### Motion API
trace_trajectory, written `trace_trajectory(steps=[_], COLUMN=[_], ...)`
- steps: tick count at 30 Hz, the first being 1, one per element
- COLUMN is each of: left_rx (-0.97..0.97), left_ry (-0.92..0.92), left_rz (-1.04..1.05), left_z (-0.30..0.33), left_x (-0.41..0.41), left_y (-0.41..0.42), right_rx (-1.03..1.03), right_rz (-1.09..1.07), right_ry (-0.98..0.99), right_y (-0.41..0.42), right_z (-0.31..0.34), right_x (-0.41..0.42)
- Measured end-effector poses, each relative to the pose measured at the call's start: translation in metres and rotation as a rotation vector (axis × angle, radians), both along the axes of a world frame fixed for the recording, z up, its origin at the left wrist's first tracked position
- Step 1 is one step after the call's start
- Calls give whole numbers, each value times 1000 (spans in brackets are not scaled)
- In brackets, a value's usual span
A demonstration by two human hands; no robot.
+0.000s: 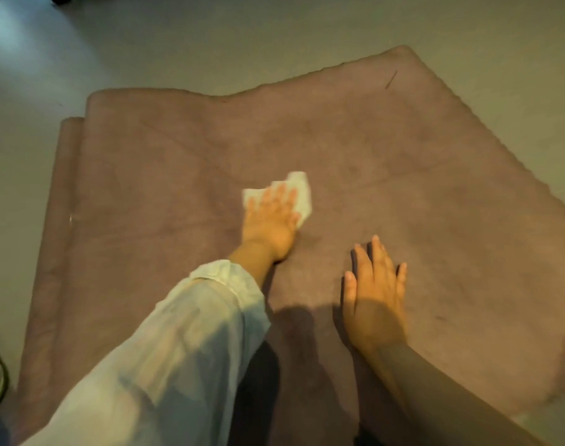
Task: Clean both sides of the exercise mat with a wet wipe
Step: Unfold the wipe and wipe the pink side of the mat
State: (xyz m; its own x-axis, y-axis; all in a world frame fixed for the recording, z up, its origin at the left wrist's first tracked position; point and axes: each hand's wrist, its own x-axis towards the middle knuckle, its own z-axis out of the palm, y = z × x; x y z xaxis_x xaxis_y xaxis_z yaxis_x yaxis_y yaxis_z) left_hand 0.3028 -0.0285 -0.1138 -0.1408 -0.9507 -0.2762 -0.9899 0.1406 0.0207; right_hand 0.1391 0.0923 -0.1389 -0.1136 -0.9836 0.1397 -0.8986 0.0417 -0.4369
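The mauve mat [403, 162] lies spread on the floor [210, 43]. The left hand [271, 217] presses a white wipe [302, 196] flat near the mat's middle, fingers straight, grip open. The right hand [374, 294] rests flat on the mat nearby, grip open too.

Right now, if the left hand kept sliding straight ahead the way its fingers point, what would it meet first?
Nothing but more exercise mat. The left hand, pressing the wet wipe flat, points toward the mat's far edge; beyond that lies bare floor. The way looks free.
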Motion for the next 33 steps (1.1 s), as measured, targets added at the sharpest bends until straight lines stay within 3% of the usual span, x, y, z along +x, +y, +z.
trace_trajectory(steps=[3,7,11,17,22,26,30,33], left_rx=[2,27,26,27,94,0,52,96], left_ry=[-106,-18,117,105,161,160,333,365], left_rz=[261,392,90,-247,-271,-214,-195,-170], left_z=[-2,-4,-6,-11,-17,-17,-17,-2], left_x=[35,11,-48,-76,-78,-83,-96,-105], left_y=[-16,-30,-8,60,116,159,203,223], right_rx=[-18,16,-12,-126,-1,65,66,76], right_rz=[29,47,38,-41,26,25,-81,-169], right_ry=[85,147,29,-240,-267,-301,-340,-367], right_y=[2,-3,-5,-5,2,22,46,74], right_z=[3,3,2,2,9,13,20,23], right_x=[1,1,-3,-3,-13,-27,-42,-46])
